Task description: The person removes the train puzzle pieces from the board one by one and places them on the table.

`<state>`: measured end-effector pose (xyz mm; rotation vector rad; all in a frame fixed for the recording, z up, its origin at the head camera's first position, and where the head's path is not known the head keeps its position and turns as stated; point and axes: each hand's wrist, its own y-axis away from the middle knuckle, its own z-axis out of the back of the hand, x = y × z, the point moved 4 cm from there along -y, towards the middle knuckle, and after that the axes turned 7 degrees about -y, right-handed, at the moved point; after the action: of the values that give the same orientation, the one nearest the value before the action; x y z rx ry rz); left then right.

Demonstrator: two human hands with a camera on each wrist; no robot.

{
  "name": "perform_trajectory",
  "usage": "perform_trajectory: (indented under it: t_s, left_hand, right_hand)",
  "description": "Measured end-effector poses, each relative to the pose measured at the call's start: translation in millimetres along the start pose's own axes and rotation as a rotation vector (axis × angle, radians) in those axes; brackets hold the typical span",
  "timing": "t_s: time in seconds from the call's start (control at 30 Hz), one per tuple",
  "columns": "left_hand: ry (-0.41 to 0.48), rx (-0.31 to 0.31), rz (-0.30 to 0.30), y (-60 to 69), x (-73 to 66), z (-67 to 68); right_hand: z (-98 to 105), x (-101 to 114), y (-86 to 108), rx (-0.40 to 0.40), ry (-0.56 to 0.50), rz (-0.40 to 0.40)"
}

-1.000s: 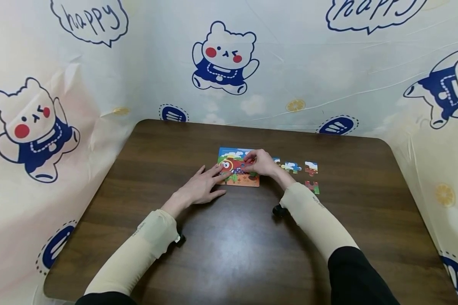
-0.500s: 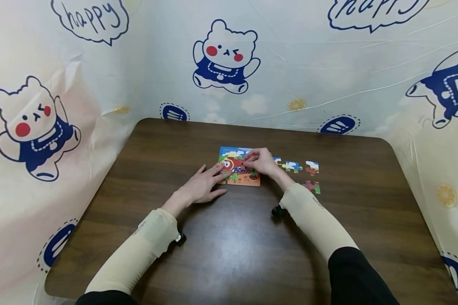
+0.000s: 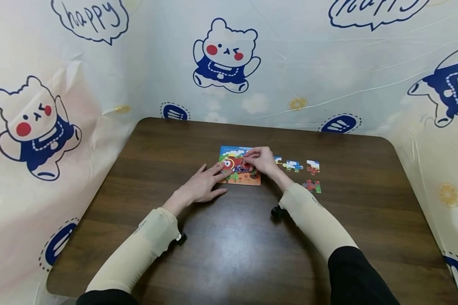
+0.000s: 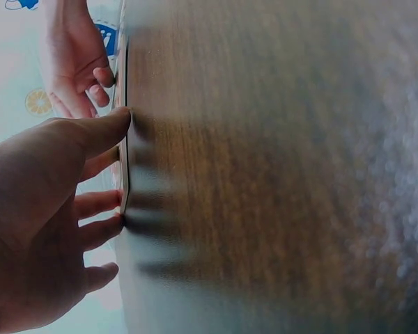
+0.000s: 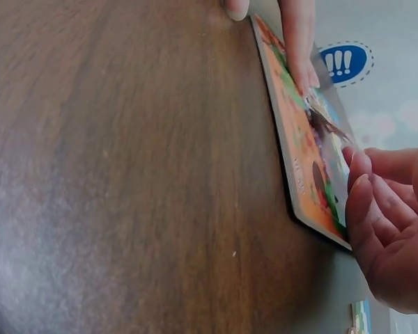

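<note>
Head view: a picture puzzle board (image 3: 248, 181) lay flat towards the far side of the brown tabletop (image 3: 229, 258). The left hand (image 3: 200, 186), its fingers spread and fairly straight, rested on the board's left part, with the thumb just beyond the near edge. The right hand (image 3: 264, 161) pinched a thin puzzle piece (image 5: 332, 125), seen tilted above the board in the right wrist view; whether its lower edge touched the board could not be told. Loose pieces (image 3: 292, 165) lay to the right, near the right hand. A printed sheet (image 3: 149, 55) hung behind the tabletop.
</note>
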<state>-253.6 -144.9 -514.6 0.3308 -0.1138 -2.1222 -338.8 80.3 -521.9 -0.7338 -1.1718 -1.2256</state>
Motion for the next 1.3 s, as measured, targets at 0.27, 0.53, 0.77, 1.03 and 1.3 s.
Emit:
perform_trajectory:
  t_s: [0.27, 0.53, 0.77, 1.03, 1.3]
  left_hand:
    - [0.042, -0.006, 0.007, -2.9, 6.1, -6.7]
    - [0.068, -0.022, -0.020, -3.5, 9.3, -8.7]
    - [-0.002, -0.003, -0.005, -0.4, 1.7, -2.2]
    - [-0.005, 0.001, -0.003, 0.5, 0.5, -1.8]
    - [-0.004, 0.002, 0.005, 0.5, -0.3, -1.1]
  right_hand:
    - [-1, 2, 2.3, 0.069, -0.046, -0.061]
    - [0, -1, 6.4, 0.155, -0.060, -0.091]
    - [0, -1, 8.2, 0.156, -0.066, -0.098]
    - [-2, -2, 10.4, 0.147, -0.064, -0.097]
    - [-4, -3, 12.8, 0.115, -0.045, -0.049]
